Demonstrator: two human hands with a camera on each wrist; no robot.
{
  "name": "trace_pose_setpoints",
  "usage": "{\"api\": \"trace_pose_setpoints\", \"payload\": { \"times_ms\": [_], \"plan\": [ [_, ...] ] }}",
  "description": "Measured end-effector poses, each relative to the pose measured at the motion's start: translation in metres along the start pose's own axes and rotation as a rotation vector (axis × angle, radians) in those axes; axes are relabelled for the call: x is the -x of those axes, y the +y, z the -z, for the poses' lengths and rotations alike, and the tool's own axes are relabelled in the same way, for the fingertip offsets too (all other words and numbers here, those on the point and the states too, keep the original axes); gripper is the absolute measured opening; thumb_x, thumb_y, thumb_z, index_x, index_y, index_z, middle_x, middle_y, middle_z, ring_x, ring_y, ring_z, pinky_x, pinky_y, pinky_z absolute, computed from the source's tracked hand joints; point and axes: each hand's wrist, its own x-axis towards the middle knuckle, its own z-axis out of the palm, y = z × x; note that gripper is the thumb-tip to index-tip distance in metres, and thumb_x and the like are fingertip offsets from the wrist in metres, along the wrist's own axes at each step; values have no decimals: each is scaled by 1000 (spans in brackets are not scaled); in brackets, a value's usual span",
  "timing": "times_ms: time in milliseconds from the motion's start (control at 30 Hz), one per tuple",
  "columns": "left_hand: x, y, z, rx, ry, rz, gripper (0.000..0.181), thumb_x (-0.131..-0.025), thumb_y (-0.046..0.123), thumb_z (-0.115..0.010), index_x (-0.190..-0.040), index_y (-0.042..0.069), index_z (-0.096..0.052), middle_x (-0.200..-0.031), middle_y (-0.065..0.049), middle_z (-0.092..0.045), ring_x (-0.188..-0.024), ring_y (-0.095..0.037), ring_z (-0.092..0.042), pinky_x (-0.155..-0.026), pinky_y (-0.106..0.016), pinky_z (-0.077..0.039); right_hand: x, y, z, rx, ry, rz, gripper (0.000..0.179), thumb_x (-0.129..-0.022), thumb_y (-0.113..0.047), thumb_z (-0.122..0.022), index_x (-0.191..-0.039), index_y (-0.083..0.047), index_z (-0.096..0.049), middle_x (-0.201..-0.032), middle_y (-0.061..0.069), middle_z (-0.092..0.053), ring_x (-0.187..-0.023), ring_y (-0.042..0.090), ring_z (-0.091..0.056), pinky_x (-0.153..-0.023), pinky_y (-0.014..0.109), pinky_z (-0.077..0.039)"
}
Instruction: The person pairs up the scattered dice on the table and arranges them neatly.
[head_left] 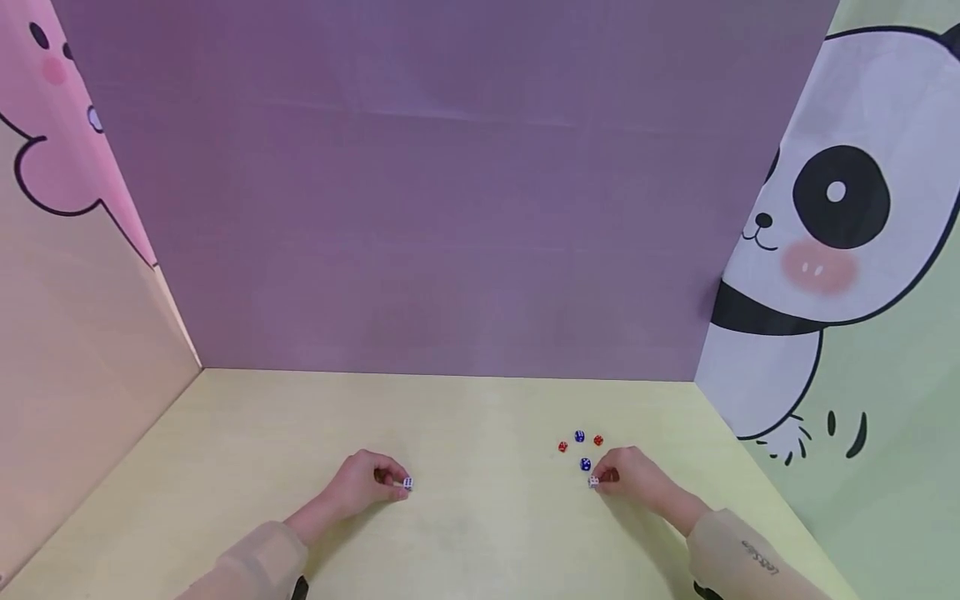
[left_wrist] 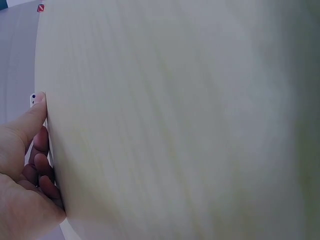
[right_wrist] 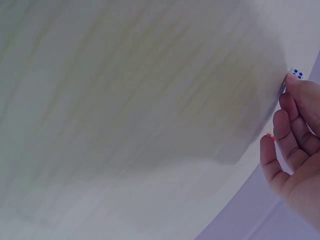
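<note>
My left hand [head_left: 367, 482] pinches a white die [head_left: 408, 483] between thumb and fingertips, low over the table on the left. In the left wrist view that die [left_wrist: 33, 97] shows dark pips past the thumb. On the right, my right hand [head_left: 633, 479] pinches another white die [head_left: 593, 482]. Blue pips show on this die [right_wrist: 298, 74] in the right wrist view. Just beyond the right hand lie a near blue die [head_left: 586, 464], a far blue die [head_left: 580, 436], a left red die [head_left: 562, 447] and a right red die [head_left: 597, 440].
The pale wooden table [head_left: 480, 533] meets a purple back wall [head_left: 450, 208]. A pinkish side wall [head_left: 82, 358] stands at the left, and a panda-printed wall [head_left: 885, 400] at the right.
</note>
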Motion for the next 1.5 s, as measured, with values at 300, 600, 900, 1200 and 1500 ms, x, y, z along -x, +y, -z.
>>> {"api": "trace_pose_setpoints", "payload": {
  "times_ms": [300, 600, 900, 1200, 1500],
  "plan": [
    [-1, -2, -2, -18, 5, -3, 15, -73, 14, -80, -84, 8, -72, -69, 3, -56, -65, -9, -46, -59, -20, -38, -4, -17, -12, 1, -26, 42, 9, -74, -4, -78, -80, -7, -73, -72, -7, -64, -64, -2, -47, -59, 18, -45],
    [1, -3, -2, -6, 6, 2, 15, -73, 13, -80, -84, 7, -72, -68, 2, -55, -64, -10, -45, -59, -20, -37, -15, -47, -27, -40, -24, 40, 7, -74, -4, -77, -78, -7, -72, -72, -5, -65, -64, -1, -49, -59, 19, -45],
    [0, -6, -1, -13, 14, -3, 15, -73, 14, -81, -84, 7, -73, -68, 2, -56, -64, -10, -45, -59, -20, -37, -34, -78, -40, -5, -31, 22, 7, -74, -6, -78, -79, -8, -73, -74, -4, -66, -65, 2, -50, -60, 20, -44],
    [-2, -7, -2, -6, 15, 15, 15, -72, 15, -81, -83, 9, -73, -67, 3, -55, -64, -10, -46, -58, -21, -37, -55, -103, -52, 33, -51, 4, 6, -76, -11, -78, -81, -12, -74, -74, -8, -66, -65, 0, -52, -63, 19, -46],
    [-3, -6, -2, -11, 13, 9, 15, -72, 15, -81, -82, 9, -73, -67, 4, -57, -63, -10, -46, -59, -21, -37, -71, -128, -59, 68, -53, 42, 5, -77, -11, -78, -81, -13, -75, -74, -9, -67, -64, -2, -52, -61, 17, -45]
  ]
}}
